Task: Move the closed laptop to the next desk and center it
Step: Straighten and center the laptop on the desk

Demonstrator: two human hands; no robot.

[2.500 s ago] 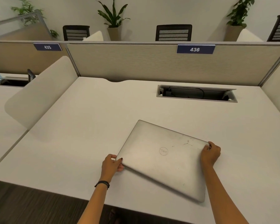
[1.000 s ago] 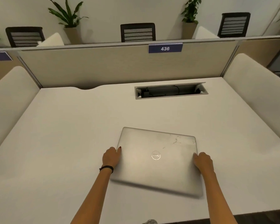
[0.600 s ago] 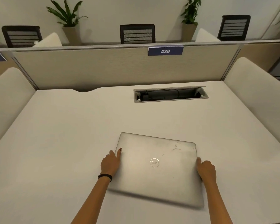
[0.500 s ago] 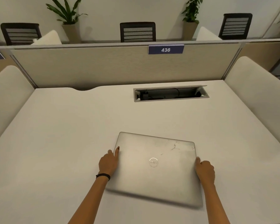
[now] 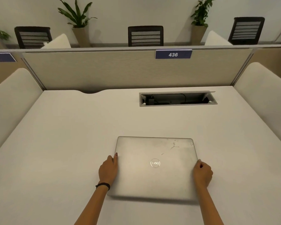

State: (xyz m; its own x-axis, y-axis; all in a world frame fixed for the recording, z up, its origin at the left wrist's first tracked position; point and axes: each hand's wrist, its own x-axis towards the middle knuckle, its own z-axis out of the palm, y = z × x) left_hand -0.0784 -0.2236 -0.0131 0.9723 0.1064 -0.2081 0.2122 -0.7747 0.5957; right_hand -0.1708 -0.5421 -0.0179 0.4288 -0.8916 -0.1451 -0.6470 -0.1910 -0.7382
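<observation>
A closed silver laptop (image 5: 154, 168) with a round logo lies flat on the white desk (image 5: 63, 143), near its front middle, its edges roughly square with the desk. My left hand (image 5: 108, 170) rests against the laptop's left edge, fingers along the side. My right hand (image 5: 202, 173) is curled against the right edge. Both hands hold the laptop by its sides. A dark band sits on my left wrist.
An open cable tray (image 5: 178, 99) is sunk in the desk behind the laptop. A beige partition (image 5: 120, 70) with the sign 436 (image 5: 173, 54) closes the back. Padded side dividers (image 5: 10, 101) (image 5: 263, 95) flank the desk. Chairs and plants stand beyond.
The laptop has turned from a skewed angle to nearly straight and shifted slightly toward the desk's middle. Both hands stay on its sides.
</observation>
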